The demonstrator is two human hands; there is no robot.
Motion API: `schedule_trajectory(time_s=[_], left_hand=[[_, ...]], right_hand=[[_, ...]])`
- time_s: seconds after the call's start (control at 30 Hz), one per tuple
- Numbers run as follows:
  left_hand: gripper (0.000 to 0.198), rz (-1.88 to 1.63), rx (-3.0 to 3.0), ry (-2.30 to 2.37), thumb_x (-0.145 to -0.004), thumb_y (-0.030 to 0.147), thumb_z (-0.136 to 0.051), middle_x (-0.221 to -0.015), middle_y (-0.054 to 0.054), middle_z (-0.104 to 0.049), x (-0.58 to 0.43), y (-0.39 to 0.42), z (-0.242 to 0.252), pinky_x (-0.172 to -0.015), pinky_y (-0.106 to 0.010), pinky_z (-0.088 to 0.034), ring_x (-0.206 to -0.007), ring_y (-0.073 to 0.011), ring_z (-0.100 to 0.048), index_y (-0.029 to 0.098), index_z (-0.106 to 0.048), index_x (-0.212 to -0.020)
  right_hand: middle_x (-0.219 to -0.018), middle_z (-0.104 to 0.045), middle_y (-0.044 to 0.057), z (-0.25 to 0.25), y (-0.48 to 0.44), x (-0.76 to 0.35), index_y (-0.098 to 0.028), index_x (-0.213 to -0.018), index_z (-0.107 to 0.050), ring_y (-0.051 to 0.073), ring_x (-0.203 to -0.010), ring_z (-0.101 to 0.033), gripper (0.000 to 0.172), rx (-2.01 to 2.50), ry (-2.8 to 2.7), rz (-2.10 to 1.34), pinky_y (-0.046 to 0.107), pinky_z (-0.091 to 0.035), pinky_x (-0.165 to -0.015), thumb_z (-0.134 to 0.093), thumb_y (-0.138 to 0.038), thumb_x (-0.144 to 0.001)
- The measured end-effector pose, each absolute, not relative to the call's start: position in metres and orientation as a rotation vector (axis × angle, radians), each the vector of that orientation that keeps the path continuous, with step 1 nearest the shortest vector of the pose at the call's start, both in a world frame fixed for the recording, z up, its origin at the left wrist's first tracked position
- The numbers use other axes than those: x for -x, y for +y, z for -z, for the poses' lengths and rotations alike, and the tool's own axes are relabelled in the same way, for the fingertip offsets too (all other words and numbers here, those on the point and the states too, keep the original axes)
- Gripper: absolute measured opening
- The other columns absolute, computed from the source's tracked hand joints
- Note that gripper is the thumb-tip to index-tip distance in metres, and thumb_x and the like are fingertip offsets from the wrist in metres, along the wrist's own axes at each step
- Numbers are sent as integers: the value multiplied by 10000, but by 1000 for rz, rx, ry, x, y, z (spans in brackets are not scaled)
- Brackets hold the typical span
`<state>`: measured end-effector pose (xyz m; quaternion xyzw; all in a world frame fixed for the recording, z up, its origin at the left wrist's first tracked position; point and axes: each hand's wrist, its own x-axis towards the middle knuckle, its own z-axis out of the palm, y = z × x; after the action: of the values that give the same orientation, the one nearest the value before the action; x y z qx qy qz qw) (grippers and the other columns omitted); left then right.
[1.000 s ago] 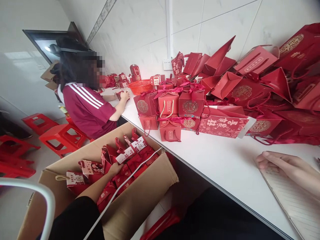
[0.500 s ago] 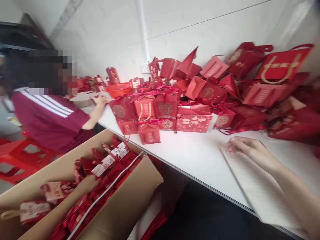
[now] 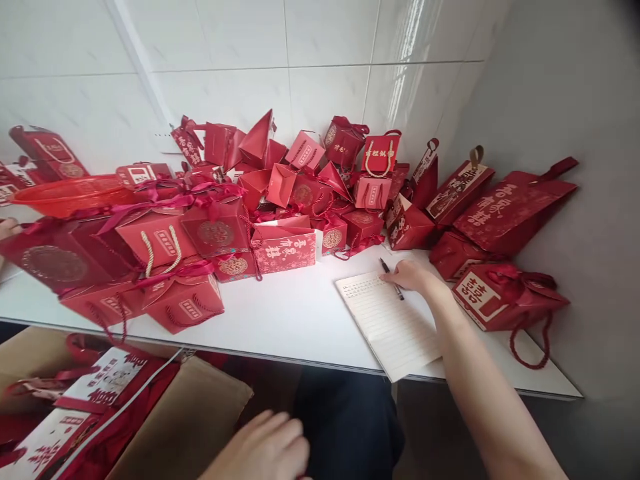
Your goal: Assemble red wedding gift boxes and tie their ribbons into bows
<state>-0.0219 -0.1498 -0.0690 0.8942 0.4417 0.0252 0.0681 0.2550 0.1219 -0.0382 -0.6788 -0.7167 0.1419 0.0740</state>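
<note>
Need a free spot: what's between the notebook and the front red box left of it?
Nothing: the head view shows only bare table between the notebook and that red box.

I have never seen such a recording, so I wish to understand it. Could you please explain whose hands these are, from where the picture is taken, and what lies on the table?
There is no machine here. A person works with bare hands and wears a camera on the head that looks forward and down, so you see roughly what that person sees. The right hand holds a pen at the top of a lined notebook on the white table. The left hand is low and open, beside a cardboard box holding red paper bags. Many red gift boxes are piled along the tiled wall, with a red basket at the left.
</note>
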Motion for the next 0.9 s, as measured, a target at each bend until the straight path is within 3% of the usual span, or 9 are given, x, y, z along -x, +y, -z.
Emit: schedule_trajectory(time_s=[0.1, 0.2, 0.27, 0.33, 0.43, 0.53, 0.67, 0.8, 0.9], left_hand=[[155, -558, -2915, 863, -823, 334, -587, -824, -10, -649, -49, -105, 63, -717, -273, -460, -792, -169, -599, 182, -591, -791], [280, -743, -2962, 775, -839, 363, -518, -1035, -103, -623, -100, -66, 61, -941, -372, -415, -1017, -239, -559, 122, -594, -958], [441, -711, -3001, 843, -849, 455, -481, -1142, -146, -586, -117, -48, 63, -1020, -477, -352, -1133, -301, -501, 97, -562, -1095], [585, -598, -3009, 919, -840, 564, -445, -1202, -158, -561, -121, -36, 68, -1021, -547, -333, -1174, -334, -464, 99, -524, -1186], [622, -450, -3085, 921, -851, 577, -418, -1263, -168, -536, -118, -30, 78, -980, -566, -362, -1205, -355, -429, 93, -505, -1233], [483, -550, -3228, 879, -886, 420, -434, -1262, -163, -547, -115, -31, 90, -967, -569, -351, -1193, -363, -442, 94, -523, -1232], [279, -938, -3233, 984, -870, 289, -501, -1144, -77, -625, -117, -31, 105, -1035, -692, -161, -1114, -339, -509, 198, -606, -1112], [186, -1021, -3181, 1033, -848, 280, -573, -1068, -12, -641, -118, -30, 111, -1041, -761, -62, -1089, -309, -530, 262, -617, -1028], [179, -1015, -3168, 1036, -852, 314, -588, -1073, 0, -629, -118, -30, 113, -1044, -773, -78, -1105, -308, -525, 275, -606, -1025]], right_hand=[[-486, -555, 59, 40, 123, -256, -174, -487, -541, 219, -596, -598, 279, 1975, -2131, -478, 278, -373, -542, -641, -293, -719], [-553, -588, 27, 41, 121, -259, -156, -769, -626, 192, -611, -598, 127, 1863, -2081, -491, 269, -408, -579, -537, -247, -768], [-604, -600, -8, 44, 118, -260, -167, -1045, -567, 164, -576, -586, 284, 1702, -2012, -580, 265, -435, -578, -454, -230, -792], [-633, -606, -34, 48, 114, -258, -199, -1156, -478, 147, -529, -576, 382, 1383, -1829, -865, 275, -464, -562, -437, -235, -778], [-678, -654, -13, 60, 106, -248, -211, -1003, -517, 159, -590, -637, 313, 902, -1451, -1335, 302, -510, -602, -583, -279, -705], [-755, -708, 24, 69, 95, -236, -220, -832, -491, 189, -733, -695, 329, 801, -1330, -1539, 316, -528, -696, -745, -319, -647], [-583, -672, -16, 73, 83, -226, -240, -728, -370, 170, -561, -658, 388, 874, -1334, -1524, 309, -509, -638, -619, -528, -801], [-667, -682, 25, 73, 84, -227, -228, -845, -498, 163, -589, -613, 514, 896, -1351, -1454, 289, -477, -590, -350, -720, -842], [-714, -634, 17, 72, 88, -232, -202, -818, -575, 136, -603, -552, 433, 1070, -1413, -1295, 257, -447, -557, -528, -633, -810]])
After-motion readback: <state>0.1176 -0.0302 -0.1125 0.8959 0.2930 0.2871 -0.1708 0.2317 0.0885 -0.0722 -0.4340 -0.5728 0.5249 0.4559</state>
